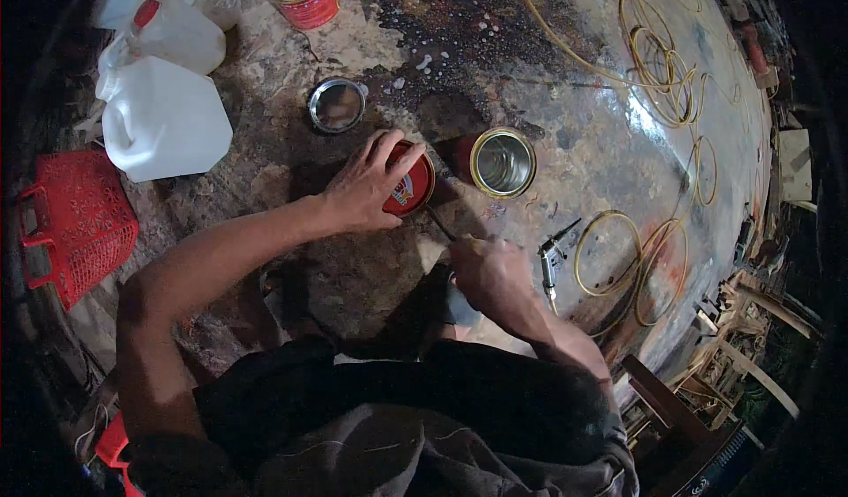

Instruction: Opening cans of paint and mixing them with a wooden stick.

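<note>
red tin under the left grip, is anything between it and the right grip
Only the slim tool held in the right grip, reaching to the rim of the red tin beside the left grip. Nothing else visible stands between.

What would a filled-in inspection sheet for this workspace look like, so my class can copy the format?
Surface: floor, blotchy and stained, pale spatters toward the top.
Work items: red-topped tin; thin tool, tip at that tin's edge; open tin to the right; silver-rimmed disc, lid or ring unclear.
Clutter: white jug, red perforated basket, red-capped tin.
Hands: left hand grips the red-topped tin; right hand holds the thin tool.
Cables: yellow hose, loosely looped; air gun nearby.
Surroundings: wood strips at lower right; edges dark.
</note>
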Available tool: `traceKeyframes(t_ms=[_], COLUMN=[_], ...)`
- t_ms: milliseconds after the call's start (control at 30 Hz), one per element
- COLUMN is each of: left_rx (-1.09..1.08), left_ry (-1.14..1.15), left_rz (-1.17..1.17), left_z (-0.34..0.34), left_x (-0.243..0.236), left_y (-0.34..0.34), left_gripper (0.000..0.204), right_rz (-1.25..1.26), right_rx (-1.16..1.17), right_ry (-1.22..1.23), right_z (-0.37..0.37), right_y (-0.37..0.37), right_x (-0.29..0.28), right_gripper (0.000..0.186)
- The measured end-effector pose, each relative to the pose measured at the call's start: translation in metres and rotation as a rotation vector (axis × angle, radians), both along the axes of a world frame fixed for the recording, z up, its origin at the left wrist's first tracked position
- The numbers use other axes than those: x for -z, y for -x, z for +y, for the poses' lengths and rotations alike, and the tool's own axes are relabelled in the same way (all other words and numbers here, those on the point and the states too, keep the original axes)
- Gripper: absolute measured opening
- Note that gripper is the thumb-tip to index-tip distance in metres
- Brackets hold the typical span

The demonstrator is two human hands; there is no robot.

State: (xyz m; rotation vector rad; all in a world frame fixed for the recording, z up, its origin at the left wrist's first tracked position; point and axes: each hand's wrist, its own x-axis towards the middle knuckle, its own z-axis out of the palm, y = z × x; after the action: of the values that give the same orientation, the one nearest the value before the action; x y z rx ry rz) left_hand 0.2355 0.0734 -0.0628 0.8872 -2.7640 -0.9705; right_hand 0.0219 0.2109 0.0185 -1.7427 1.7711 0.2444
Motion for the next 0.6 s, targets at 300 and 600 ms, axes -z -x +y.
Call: traceKeyframes(t_ms=[300, 600], left_rx=[-0.028, -0.094], left_ry=[0.011, 0.047], left_rz=[0.044, 0.021], left_z=[-0.002, 0.003], left_x=[0.000, -0.002], left_y=[-0.003, 0.001], left_gripper=[0.116, 0.108], right_rz=[-0.579, -0.451], right_rx=[0.436, 0.065], right_ry=[-0.070, 0.267], right_z=[0.024, 0.021], right_y=[0.041, 0.028], right_x=[0.090, 0.110], right_gripper=[0.019, 0.018])
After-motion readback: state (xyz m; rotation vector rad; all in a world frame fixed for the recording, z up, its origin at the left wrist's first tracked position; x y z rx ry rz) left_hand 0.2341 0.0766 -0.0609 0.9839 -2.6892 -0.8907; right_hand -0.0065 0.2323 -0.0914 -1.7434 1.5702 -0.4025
